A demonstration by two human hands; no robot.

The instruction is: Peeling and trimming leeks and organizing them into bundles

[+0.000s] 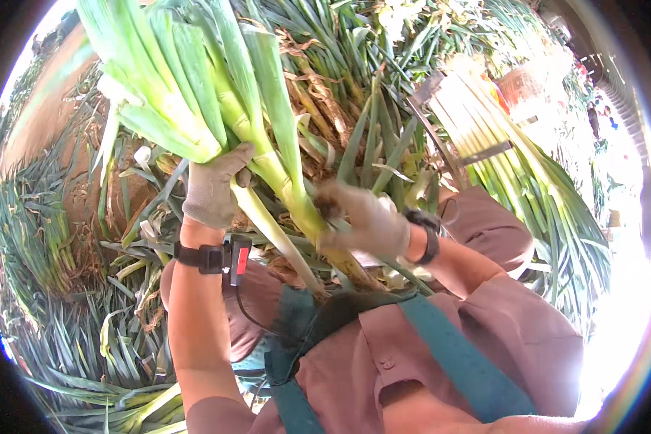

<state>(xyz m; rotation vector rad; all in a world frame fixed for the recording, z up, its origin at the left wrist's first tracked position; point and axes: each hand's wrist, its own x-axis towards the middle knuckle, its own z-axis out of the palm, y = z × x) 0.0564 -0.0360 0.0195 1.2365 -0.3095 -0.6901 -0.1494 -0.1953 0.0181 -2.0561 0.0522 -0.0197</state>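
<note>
My left hand (217, 188), in a pale work glove, is closed around leeks at the middle of their stalks. One is a slim leek (278, 235) with a white shank slanting down to my lap. Beside it, a thicker leek (267, 159) has broad green leaves fanning out to the upper left. My right hand (372, 220), also gloved, is against the lower stalk of the thicker leek. Its fingers are smeared by motion, so their grip is unclear. The lower ends of both leeks rest at the dark teal apron (340, 311) on my lap.
To the right, a metal frame (441, 134) with upright arms holds a bundle of trimmed leeks (513, 145). Loose leeks (43, 231) lie in heaps on the left. Dry, brown outer leaves (325, 105) are piled ahead. A wrist device (228, 258) with a cable sits on my left forearm.
</note>
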